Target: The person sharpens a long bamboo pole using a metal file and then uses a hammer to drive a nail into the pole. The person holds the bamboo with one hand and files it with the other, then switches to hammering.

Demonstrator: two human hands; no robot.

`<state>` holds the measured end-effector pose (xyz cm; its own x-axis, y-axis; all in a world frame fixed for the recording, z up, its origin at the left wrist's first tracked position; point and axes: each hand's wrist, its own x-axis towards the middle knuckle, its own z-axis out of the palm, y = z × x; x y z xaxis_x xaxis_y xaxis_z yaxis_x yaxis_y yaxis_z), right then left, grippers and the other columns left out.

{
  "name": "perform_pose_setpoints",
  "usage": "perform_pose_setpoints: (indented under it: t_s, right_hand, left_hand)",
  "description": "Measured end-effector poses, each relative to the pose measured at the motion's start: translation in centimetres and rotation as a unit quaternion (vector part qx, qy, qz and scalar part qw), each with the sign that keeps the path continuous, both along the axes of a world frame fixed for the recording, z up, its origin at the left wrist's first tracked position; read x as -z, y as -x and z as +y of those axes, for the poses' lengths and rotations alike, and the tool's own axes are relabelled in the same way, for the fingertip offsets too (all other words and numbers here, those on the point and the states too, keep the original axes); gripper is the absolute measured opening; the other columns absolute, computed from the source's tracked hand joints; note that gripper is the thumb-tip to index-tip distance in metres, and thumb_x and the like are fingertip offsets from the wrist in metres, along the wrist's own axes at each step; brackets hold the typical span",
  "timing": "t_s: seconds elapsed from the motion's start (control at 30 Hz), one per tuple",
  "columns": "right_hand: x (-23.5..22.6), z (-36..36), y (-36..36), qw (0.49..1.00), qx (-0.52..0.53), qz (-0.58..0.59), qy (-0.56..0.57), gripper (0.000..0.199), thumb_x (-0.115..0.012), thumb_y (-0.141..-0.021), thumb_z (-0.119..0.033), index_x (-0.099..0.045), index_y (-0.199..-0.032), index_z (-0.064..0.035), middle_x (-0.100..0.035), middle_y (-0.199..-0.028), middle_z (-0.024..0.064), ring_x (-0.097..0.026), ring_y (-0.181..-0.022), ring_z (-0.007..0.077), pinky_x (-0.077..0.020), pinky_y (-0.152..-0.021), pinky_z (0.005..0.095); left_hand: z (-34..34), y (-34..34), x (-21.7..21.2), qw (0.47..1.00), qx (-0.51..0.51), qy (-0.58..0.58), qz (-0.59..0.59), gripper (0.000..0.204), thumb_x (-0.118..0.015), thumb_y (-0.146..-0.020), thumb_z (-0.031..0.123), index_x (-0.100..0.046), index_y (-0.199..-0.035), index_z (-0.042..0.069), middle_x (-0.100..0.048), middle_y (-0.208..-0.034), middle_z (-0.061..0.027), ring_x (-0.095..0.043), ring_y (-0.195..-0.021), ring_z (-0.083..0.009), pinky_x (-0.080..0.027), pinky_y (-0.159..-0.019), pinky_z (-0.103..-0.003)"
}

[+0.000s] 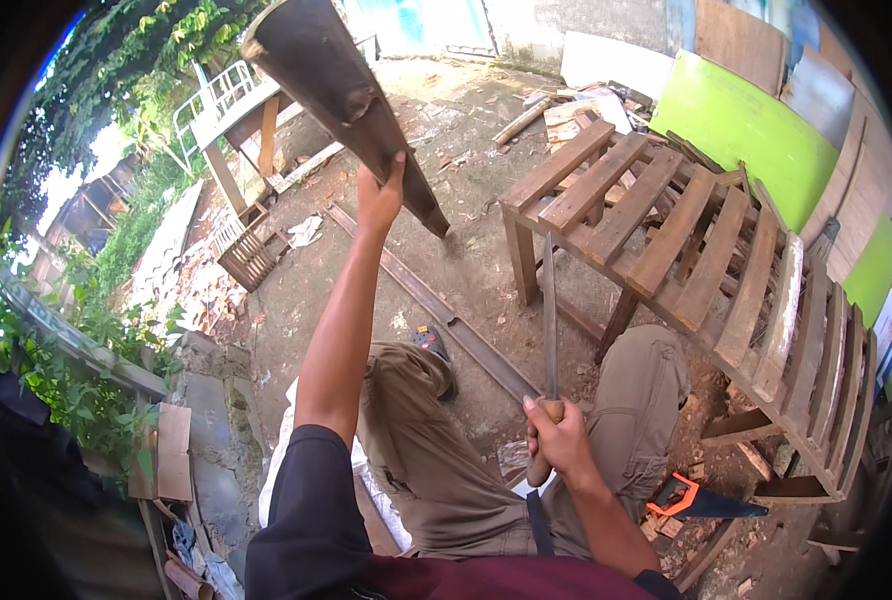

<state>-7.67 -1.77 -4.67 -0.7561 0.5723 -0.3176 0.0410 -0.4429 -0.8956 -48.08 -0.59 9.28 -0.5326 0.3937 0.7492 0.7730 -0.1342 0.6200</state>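
My left hand point(379, 196) is raised out in front of me, gripping a long dark curved slab of wood point(338, 88) that runs from upper left down to a pointed end near the hand. My right hand point(558, 437) sits low over my right knee, closed around the wooden handle of a long narrow metal file point(549, 318) that points straight up. I am seated, in olive trousers, with both knees in view.
A slatted wooden bench frame point(688, 238) stands to my right. A handsaw with an orange and black handle point(698, 498) lies on the dirt by my right leg. A long metal rail point(444, 312), a small crate point(251, 256) and green boards point(741, 125) lie farther off.
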Motion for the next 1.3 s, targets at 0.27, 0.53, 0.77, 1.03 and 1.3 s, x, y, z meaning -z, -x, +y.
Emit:
perform_pose_setpoints:
  t_s: [0.27, 0.53, 0.77, 1.03, 1.3]
  right_hand:
    - [-1.5, -0.2, 1.3, 0.993, 0.085, 0.061, -0.044, 0.032, -0.068, -0.097, -0.03, -0.056, -0.089, -0.0022, -0.059, -0.068, 0.0048, -0.053, -0.048, 0.0091, -0.0447, -0.044, 0.026]
    - [-8.2, 4.6, 3.9, 0.969, 0.113, 0.216, 0.043, 0.058, -0.045, -0.102, -0.059, -0.056, -0.11, -0.003, -0.068, -0.089, 0.0173, -0.042, -0.046, 0.0089, -0.0398, -0.044, 0.0266]
    - [-11.2, 6.1, 6.4, 0.927, -0.063, 0.255, 0.266, 0.058, -0.048, -0.101, -0.056, -0.057, -0.126, -0.0049, -0.067, -0.114, 0.024, -0.046, -0.049, 0.0034, -0.042, -0.046, 0.0187]
    - [-13.6, 3.7, 8.7, 0.903, -0.094, 0.191, 0.373, 0.026, -0.05, -0.106, -0.034, -0.063, -0.108, -0.0119, -0.06, -0.072, -0.0011, -0.047, -0.047, 0.0078, -0.042, -0.046, 0.0271]
    - [-15.2, 3.6, 9.3, 0.921, -0.186, 0.205, 0.275, 0.033, -0.059, -0.101, -0.029, -0.058, -0.119, -0.0011, -0.065, -0.093, 0.0078, -0.063, -0.071, 0.0157, -0.0532, -0.058, 0.0345]
  left_hand:
    - [-1.4, -3.5, 1.0, 0.955, 0.044, 0.24, 0.167, 0.026, -0.064, -0.094, 0.019, -0.065, -0.116, 0.005, -0.07, -0.104, -0.0187, -0.07, -0.091, -0.0359, -0.054, -0.079, -0.044]
    - [-1.9, -9.1, 5.8, 0.908, 0.057, 0.245, 0.335, 0.041, -0.061, -0.085, 0.015, -0.06, -0.125, 0.011, -0.069, -0.117, -0.0106, -0.068, -0.106, -0.0278, -0.054, -0.09, -0.041]
    - [-2.9, -9.6, 6.2, 0.899, 0.046, 0.212, 0.381, 0.043, -0.06, -0.084, 0.016, -0.059, -0.127, 0.008, -0.067, -0.121, -0.0081, -0.063, -0.113, -0.0243, -0.047, -0.098, -0.039]
    - [-6.7, -8.9, 6.6, 0.922, 0.002, 0.183, 0.341, 0.051, -0.062, -0.078, 0.014, -0.06, -0.129, 0.01, -0.068, -0.12, -0.0091, -0.064, -0.108, -0.0268, -0.049, -0.092, -0.039]
    - [-7.8, -8.2, 5.4, 0.936, -0.028, 0.122, 0.33, 0.053, -0.065, -0.077, 0.01, -0.062, -0.13, 0.014, -0.069, -0.117, -0.0073, -0.065, -0.104, -0.0269, -0.05, -0.089, -0.039]
